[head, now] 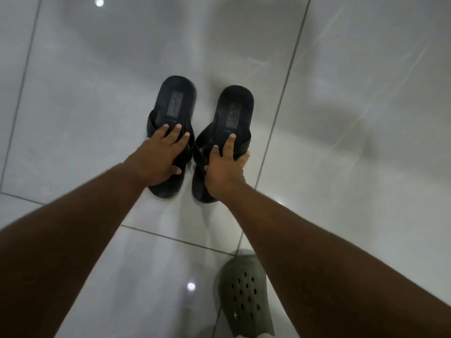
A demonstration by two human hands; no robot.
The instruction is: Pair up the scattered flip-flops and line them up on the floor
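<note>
Two black flip-flops side by side on a pale, glossy tiled floor point(341, 118), heels pointing away, toes toward the camera. Left flip-flop point(177, 101) and right flip-flop point(235, 111) close together, nearly touching at the straps, spreading slightly apart at the heels. Dark rectangular label on each footbed. Both soles flat on the same large tile, just left of a grey grout line running away from the camera.

Left hand point(158, 159) laid over the strap of the left flip-flop, fingers point(179, 129) spread and extended forward, palm down, thumb out toward the gap between the pair. Pressing on top rather than wrapped around; no closed grip to be seen. Right hand point(224, 169) set on the strap area of the right flip-flop, index finger stretched forward along the strap, another fingertip curling round the outer right edge, thumb on the inner side. Looks like a loose hold across the shoe's width, though hard to tell how firmly. Toe ends of both flip-flops partly hidden under the hands.

Bare forearms reaching in from the bottom corners. Grey-green perforated clog point(244, 293) at the bottom edge, near the right forearm, well apart from the black pair. Bright spots of ceiling light reflected in the tiles at top left and lower centre. Some motion blur throughout.
</note>
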